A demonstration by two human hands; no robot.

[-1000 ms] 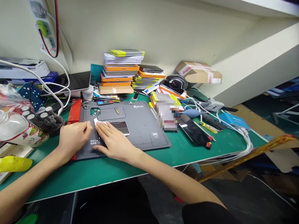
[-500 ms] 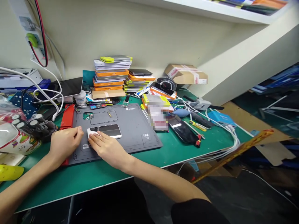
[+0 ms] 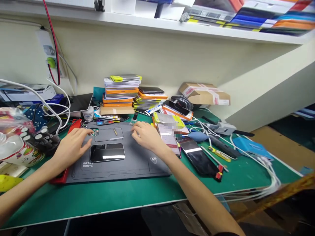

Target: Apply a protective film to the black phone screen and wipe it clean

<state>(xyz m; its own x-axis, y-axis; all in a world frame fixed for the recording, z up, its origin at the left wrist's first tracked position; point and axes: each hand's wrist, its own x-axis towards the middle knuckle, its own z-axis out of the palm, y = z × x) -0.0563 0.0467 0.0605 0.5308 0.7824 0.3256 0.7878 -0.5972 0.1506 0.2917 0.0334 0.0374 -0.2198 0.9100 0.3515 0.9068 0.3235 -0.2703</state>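
Observation:
A phone (image 3: 107, 153) with a dark, glossy screen lies flat on the grey work mat (image 3: 137, 164). My left hand (image 3: 72, 146) is just left of the phone, over the mat's edge, with thumb and fingers apart and nothing in them. Its fingertips are close to small metal parts (image 3: 94, 132) in a recess of the mat. To the right of the phone, my right hand (image 3: 147, 137) hovers over the mat, fingers loosely curved and apart, no object visible in them. A small bottle with a black cap (image 3: 134, 119) stands just beyond its fingertips.
Stacked flat boxes (image 3: 121, 93) rise against the wall. On the right are another dark phone (image 3: 198, 157), a blue air blower (image 3: 197, 136), a yellow cutter (image 3: 219, 154) and white cables (image 3: 270, 168). A cluster of black-handled tools (image 3: 40, 139) stands left.
My right hand has come off the phone and moved right, towards the bottle. My left hand has gone from a fist to spread fingers. The camera view has tilted up.

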